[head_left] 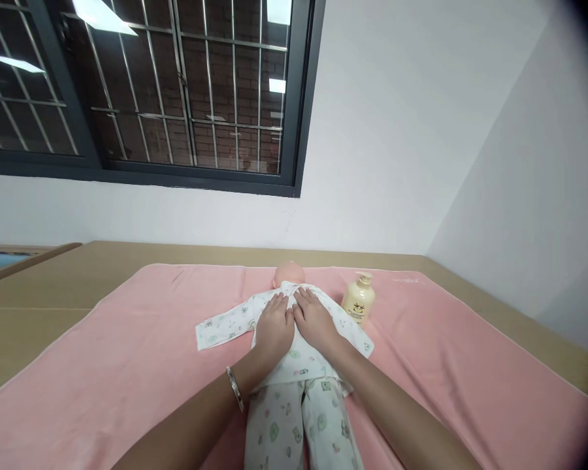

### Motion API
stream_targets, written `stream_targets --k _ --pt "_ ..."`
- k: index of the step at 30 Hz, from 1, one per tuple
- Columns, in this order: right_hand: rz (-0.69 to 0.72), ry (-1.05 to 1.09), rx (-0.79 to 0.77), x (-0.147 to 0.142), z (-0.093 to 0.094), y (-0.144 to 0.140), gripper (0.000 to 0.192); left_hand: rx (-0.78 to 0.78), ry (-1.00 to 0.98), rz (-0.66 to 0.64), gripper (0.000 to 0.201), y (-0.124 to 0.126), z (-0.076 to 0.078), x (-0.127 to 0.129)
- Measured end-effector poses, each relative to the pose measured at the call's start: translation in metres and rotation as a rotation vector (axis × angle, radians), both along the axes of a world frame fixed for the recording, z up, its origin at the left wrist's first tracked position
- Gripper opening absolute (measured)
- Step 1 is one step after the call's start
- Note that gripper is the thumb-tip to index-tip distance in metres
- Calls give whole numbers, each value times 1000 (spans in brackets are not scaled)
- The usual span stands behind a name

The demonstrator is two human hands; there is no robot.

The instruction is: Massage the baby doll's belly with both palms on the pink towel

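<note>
A baby doll (290, 271) lies on the pink sheet, its head toward the wall. It wears a white printed top (301, 362) and matching trousers (274, 424), one sleeve stretched out to the left. My left hand (275, 326) lies flat on the left side of the doll's upper body, fingers extended toward the neck. Beside it, my right hand (316, 320) rests flat on the right side in the same way, the two thumbs close together. Both hands are open and hold nothing. The middle of the top is partly hidden under them.
A pale yellow pump bottle (359, 299) stands on the sheet to the right of the doll. The pink sheet (142, 365) covers much of the wooden surface (44, 313). Behind are a white wall (372, 163) and a barred window (186, 98).
</note>
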State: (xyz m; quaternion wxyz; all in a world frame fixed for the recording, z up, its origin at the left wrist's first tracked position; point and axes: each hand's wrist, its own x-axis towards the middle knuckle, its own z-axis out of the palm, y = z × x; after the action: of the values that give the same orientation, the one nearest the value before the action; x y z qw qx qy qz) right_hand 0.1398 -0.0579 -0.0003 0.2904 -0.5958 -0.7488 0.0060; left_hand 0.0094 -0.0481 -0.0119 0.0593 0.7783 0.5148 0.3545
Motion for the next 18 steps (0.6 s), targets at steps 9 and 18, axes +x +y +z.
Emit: stream_targets --k 9,18 --pt "-119 -117 57 -16 6 -21 35 -104 -17 -19 51 23 1 -7" --pt "-46 61 -19 -1 -3 0 52 -15 -50 3 47 18 -7 -4"
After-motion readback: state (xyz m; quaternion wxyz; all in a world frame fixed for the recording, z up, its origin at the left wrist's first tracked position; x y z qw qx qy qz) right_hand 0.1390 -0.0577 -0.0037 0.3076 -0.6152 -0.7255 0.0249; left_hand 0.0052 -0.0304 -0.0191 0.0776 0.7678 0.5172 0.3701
